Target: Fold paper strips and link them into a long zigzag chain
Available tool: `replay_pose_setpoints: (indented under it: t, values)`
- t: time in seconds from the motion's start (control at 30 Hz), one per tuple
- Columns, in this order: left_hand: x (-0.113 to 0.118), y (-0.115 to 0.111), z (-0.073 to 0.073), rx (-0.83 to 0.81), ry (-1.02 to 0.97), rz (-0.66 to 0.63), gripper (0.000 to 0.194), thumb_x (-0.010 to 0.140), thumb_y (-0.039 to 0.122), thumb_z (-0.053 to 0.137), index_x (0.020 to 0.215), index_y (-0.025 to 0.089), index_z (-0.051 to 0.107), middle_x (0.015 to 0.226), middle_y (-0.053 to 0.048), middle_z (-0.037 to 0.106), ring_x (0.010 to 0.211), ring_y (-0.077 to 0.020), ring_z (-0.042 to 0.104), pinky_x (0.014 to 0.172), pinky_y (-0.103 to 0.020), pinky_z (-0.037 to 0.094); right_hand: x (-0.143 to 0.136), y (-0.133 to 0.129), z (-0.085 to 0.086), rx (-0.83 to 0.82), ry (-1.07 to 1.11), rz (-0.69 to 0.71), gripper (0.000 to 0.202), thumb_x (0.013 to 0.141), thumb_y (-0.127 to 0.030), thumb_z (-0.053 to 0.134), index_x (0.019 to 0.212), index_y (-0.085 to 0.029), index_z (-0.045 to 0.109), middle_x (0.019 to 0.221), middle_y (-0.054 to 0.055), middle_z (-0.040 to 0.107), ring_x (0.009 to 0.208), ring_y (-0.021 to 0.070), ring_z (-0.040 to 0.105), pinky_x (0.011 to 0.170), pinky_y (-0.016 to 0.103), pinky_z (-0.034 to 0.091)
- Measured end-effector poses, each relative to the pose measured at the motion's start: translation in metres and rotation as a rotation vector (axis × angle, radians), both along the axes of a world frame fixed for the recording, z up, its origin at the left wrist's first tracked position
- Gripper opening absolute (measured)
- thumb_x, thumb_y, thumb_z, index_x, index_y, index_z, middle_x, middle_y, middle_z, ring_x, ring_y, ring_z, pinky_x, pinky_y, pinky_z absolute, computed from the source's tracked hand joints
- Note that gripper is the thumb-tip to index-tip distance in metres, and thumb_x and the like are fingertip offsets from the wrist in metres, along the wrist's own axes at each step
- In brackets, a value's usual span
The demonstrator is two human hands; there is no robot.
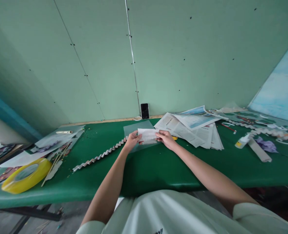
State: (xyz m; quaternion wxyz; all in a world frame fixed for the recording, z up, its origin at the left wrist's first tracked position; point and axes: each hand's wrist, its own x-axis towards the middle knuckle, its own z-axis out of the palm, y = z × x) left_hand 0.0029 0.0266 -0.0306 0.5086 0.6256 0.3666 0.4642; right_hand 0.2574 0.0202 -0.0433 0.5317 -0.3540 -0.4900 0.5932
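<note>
A small white piece of paper [148,135] is stretched between my two hands, above the green tabletop. My left hand [132,140] pinches its left edge, and my right hand [166,137] pinches the right edge. Under the paper lies a translucent sheet [144,125]. A zigzag chain of folded paper [102,156] runs from beside my left hand down toward the front left. Just right of my right hand a small yellow object [174,138] shows in part; its kind is hidden.
A roll of yellow tape [26,175] and thin sticks [57,159] lie at the left. Printed sheets [190,130] spread right of centre. Farther right are a glue bottle [242,140], a white strip [259,150] and purple crumpled material [267,144]. A phone [144,110] leans on the wall.
</note>
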Motion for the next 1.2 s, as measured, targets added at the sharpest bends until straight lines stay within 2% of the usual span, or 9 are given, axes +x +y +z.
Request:
replay_pose_setpoints:
  t: [0.2, 0.37, 0.5, 0.57, 0.67, 0.77, 0.9, 1.03, 1.2]
  values:
    - [-0.001, 0.001, -0.001, -0.102, -0.163, -0.123, 0.031, 0.07, 0.038, 0.085, 0.078, 0.014, 0.068, 0.064, -0.002, 0.063, 0.057, -0.0142, 0.061, 0.059, -0.027, 0.051, 0.003, 0.007, -0.008, 0.019, 0.103, -0.012, 0.018, 0.07, -0.034, 0.082, 0.08, -0.019, 0.082, 0.07, 0.003, 0.071, 0.064, 0.0149, 0.063, 0.063, 0.027, 0.05]
    - [0.0, 0.0, 0.004, -0.118, -0.17, -0.118, 0.021, 0.073, 0.034, 0.077, 0.074, 0.017, 0.064, 0.063, -0.002, 0.061, 0.058, -0.0168, 0.063, 0.064, -0.031, 0.055, 0.002, 0.01, -0.012, 0.123, 0.079, -0.014, 0.02, 0.075, -0.039, 0.076, 0.075, -0.019, 0.081, 0.084, 0.006, 0.074, 0.07, 0.0173, 0.062, 0.067, 0.03, 0.051]
    - [0.003, -0.002, 0.005, -0.145, -0.135, -0.101, 0.031, 0.087, 0.049, 0.069, 0.081, 0.019, 0.061, 0.064, -0.004, 0.064, 0.06, -0.0216, 0.068, 0.068, -0.037, 0.059, 0.0, 0.007, -0.011, 0.186, -0.025, -0.057, 0.032, 0.083, -0.051, 0.072, 0.083, -0.02, 0.08, 0.094, 0.009, 0.077, 0.081, 0.0235, 0.066, 0.072, 0.034, 0.053]
    - [0.008, -0.002, 0.003, -0.16, -0.069, -0.062, 0.041, 0.092, 0.059, 0.063, 0.1, 0.019, 0.062, 0.067, -0.007, 0.069, 0.061, -0.0242, 0.071, 0.065, -0.038, 0.059, 0.0, 0.003, -0.008, 0.22, -0.14, -0.09, 0.036, 0.085, -0.055, 0.073, 0.087, -0.02, 0.079, 0.095, 0.009, 0.076, 0.088, 0.0263, 0.067, 0.074, 0.034, 0.054]
    - [0.015, -0.003, -0.003, -0.133, 0.038, 0.03, 0.064, 0.088, 0.063, 0.072, 0.127, 0.015, 0.055, 0.067, -0.006, 0.072, 0.056, -0.025, 0.071, 0.057, -0.036, 0.057, 0.001, -0.002, -0.004, 0.303, -0.305, -0.095, 0.037, 0.086, -0.057, 0.074, 0.089, -0.02, 0.078, 0.084, 0.007, 0.074, 0.08, 0.0243, 0.065, 0.07, 0.032, 0.05]
    - [0.02, -0.003, -0.007, -0.073, 0.102, 0.013, 0.066, 0.08, 0.061, 0.082, 0.119, 0.012, 0.062, 0.069, -0.008, 0.074, 0.06, -0.0256, 0.073, 0.061, -0.036, 0.06, 0.001, -0.004, -0.005, 0.341, -0.326, -0.089, 0.037, 0.085, -0.053, 0.077, 0.101, -0.02, 0.075, 0.08, 0.004, 0.073, 0.073, 0.0216, 0.064, 0.067, 0.031, 0.048]
    - [0.021, -0.005, -0.007, -0.051, 0.114, -0.009, 0.061, 0.08, 0.068, 0.079, 0.099, 0.011, 0.072, 0.074, -0.012, 0.077, 0.066, -0.0258, 0.075, 0.069, -0.038, 0.062, -0.001, -0.003, -0.008, 0.254, -0.179, -0.126, 0.052, 0.08, -0.05, 0.083, 0.121, -0.021, 0.069, 0.085, 0.004, 0.074, 0.074, 0.021, 0.065, 0.071, 0.031, 0.05]
    - [0.024, -0.007, -0.005, -0.051, 0.089, -0.034, 0.061, 0.081, 0.071, 0.075, 0.094, 0.011, 0.075, 0.078, -0.013, 0.079, 0.069, -0.0266, 0.076, 0.071, -0.039, 0.063, -0.007, -0.003, -0.007, 0.148, -0.109, -0.097, 0.047, 0.079, -0.058, 0.081, 0.104, -0.019, 0.074, 0.085, 0.004, 0.071, 0.071, 0.0191, 0.06, 0.067, 0.03, 0.047]
    - [0.029, -0.007, -0.002, -0.023, 0.096, -0.087, 0.055, 0.088, 0.068, 0.069, 0.088, 0.013, 0.077, 0.081, -0.014, 0.079, 0.07, -0.0265, 0.076, 0.073, -0.04, 0.063, -0.01, -0.009, -0.001, 0.182, -0.259, -0.128, 0.047, 0.081, -0.064, 0.077, 0.071, -0.019, 0.069, 0.064, 0.001, 0.061, 0.063, 0.0184, 0.053, 0.062, 0.03, 0.041]
